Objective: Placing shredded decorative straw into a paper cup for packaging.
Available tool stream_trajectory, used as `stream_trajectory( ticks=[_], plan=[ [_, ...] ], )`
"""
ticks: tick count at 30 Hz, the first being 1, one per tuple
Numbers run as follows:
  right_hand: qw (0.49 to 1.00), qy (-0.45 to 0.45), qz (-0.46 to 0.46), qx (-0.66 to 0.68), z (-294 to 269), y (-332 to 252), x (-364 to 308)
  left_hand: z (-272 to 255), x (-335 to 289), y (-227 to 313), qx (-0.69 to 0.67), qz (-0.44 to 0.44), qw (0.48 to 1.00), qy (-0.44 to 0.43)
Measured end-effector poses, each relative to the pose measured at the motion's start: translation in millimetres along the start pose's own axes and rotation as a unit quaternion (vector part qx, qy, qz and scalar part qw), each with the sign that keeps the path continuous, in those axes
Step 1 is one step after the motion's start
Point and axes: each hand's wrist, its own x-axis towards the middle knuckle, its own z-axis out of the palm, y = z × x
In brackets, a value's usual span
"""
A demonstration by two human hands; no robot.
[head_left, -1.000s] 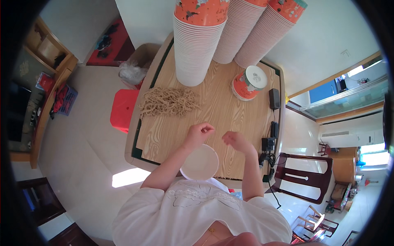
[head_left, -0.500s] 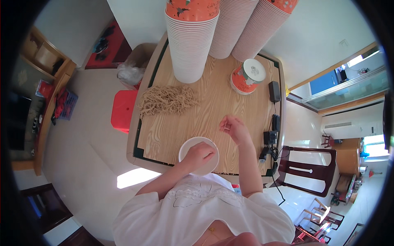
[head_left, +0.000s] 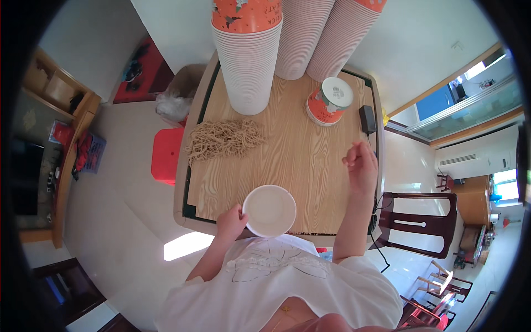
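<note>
A white paper tub (head_left: 269,211) stands with its mouth up at the table's near edge, its inside plain and pale. My left hand (head_left: 231,222) is closed at the tub's left rim, thumb on the edge and fingers curled against the outer wall. Over the right side of the table my right hand (head_left: 361,164) is raised, its fingers curled together. Whatever those fingers hold, if anything, is hidden. A loose bundle of tan twine handles (head_left: 225,139) lies left of the middle, beyond the tub.
Tall nested stacks of paper tubs (head_left: 248,66) rise at the far side. Near them sits an orange tub (head_left: 323,108) with a round white-and-green lid (head_left: 337,92) leaning on it. A black power adapter (head_left: 367,120) lies at the right edge. A red stool (head_left: 165,156) and dark chair (head_left: 417,224) flank the table.
My left hand has come out of the tub's mouth to its left rim. My right hand has moved right, away from the tub, and now covers some of the black adapters.
</note>
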Motion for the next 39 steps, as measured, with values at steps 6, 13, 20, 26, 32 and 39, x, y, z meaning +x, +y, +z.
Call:
stream_trajectory(
  ticks=[6, 13, 20, 26, 32, 39],
  plan=[
    [0.994, -0.019, -0.107, -0.014, 1.9, -53.8, -24.4, -13.1, 65.0, 44.7, 0.047, 0.126, 0.986, 0.095],
    [0.969, -0.094, -0.215, -0.079, 16.3, -93.3, -65.3, -3.2, 130.6, 72.3, 0.064, 0.219, 0.968, 0.104],
    [0.912, -0.273, -0.143, -0.270, 49.9, -78.8, -74.1, 14.5, 149.4, 103.0, 0.094, 0.369, 0.924, 0.007],
    [0.937, -0.225, -0.070, -0.257, 65.0, 11.8, -42.3, -6.0, 117.3, 126.5, -0.399, 0.295, 0.868, -0.030],
    [0.957, -0.147, -0.053, -0.243, 53.1, 91.0, -29.6, -32.2, 66.9, 128.1, -0.732, 0.060, 0.657, -0.171],
    [0.967, -0.112, 0.066, -0.219, 43.5, 116.2, -23.1, 25.7, 76.2, 78.6, -0.488, 0.103, 0.867, -0.001]
  ],
)
